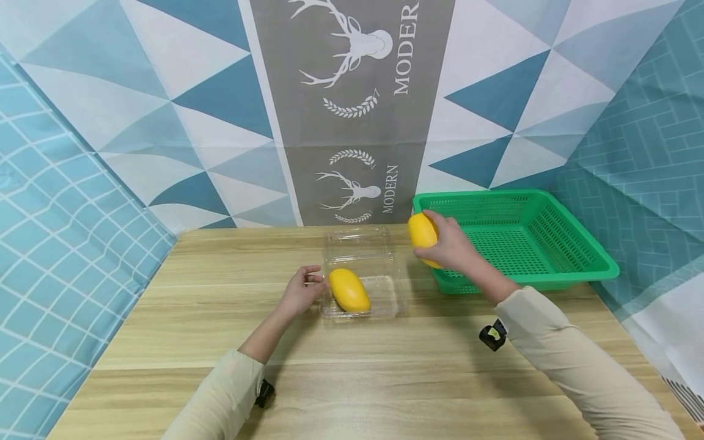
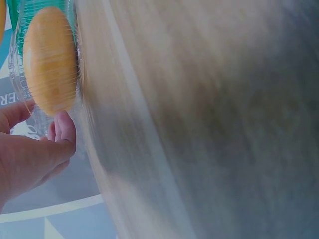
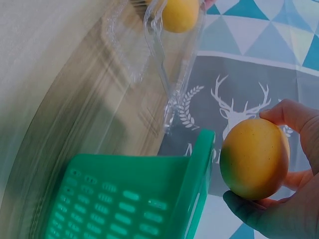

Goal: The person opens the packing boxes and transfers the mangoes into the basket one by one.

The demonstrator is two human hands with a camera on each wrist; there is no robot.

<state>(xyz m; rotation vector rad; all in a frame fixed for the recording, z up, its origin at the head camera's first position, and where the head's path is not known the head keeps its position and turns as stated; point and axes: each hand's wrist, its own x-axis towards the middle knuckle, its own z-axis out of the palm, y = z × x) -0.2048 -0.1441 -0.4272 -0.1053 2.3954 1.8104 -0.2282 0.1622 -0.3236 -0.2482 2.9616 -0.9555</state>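
My right hand (image 1: 448, 244) grips a yellow mango (image 1: 422, 235) between thumb and fingers, above the table by the green basket's left end. Close up in the right wrist view, the held mango (image 3: 254, 159) shows small dark specks. A second mango (image 1: 349, 291) lies in the left part of a clear plastic clamshell box (image 1: 382, 296), whose lid (image 1: 360, 244) is laid back toward the wall. At the box's left side is my left hand (image 1: 302, 290), fingers loosely bent, fingertips at the clear wall. The left wrist view shows those fingertips (image 2: 65, 127) beside the box's end.
A green perforated basket (image 1: 577, 278) stands at the back right of the wooden table (image 1: 385, 379). Patterned cloth (image 1: 352, 128) covers the wall behind, with more cloth at both sides. Dark devices (image 1: 493, 335) are strapped at both wrists.
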